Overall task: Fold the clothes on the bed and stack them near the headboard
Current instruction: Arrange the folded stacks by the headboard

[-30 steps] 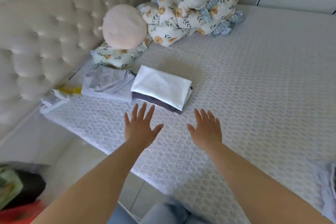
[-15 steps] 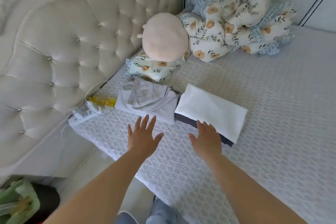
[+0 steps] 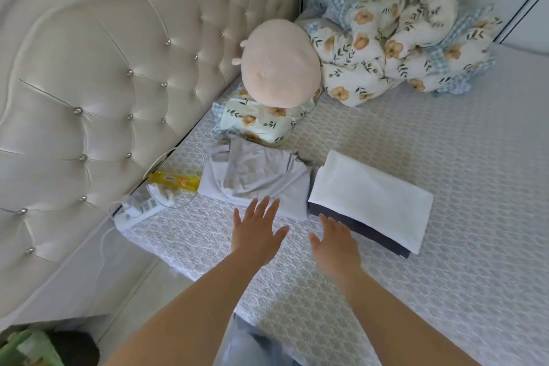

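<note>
A folded white cloth (image 3: 371,196) lies on top of a folded dark grey garment (image 3: 368,232) on the bed (image 3: 445,246). Left of this stack lies a loosely folded pale lilac garment (image 3: 255,178), close to the tufted headboard (image 3: 89,98). My left hand (image 3: 257,232) hovers flat with spread fingers, its fingertips at the lilac garment's near edge. Beside it, my right hand (image 3: 335,244) is flat too, fingertips at the near left corner of the dark garment. Neither hand holds anything.
A round peach plush cushion (image 3: 279,65) sits on a floral pillow (image 3: 261,122). A crumpled floral quilt (image 3: 401,41) fills the far corner. A yellow packet (image 3: 175,181) and a white power strip (image 3: 139,209) with cable lie by the headboard.
Both hands have reached forward to the folded clothes; the left now overlaps the lilac garment's edge. The view has swung left toward the headboard.
</note>
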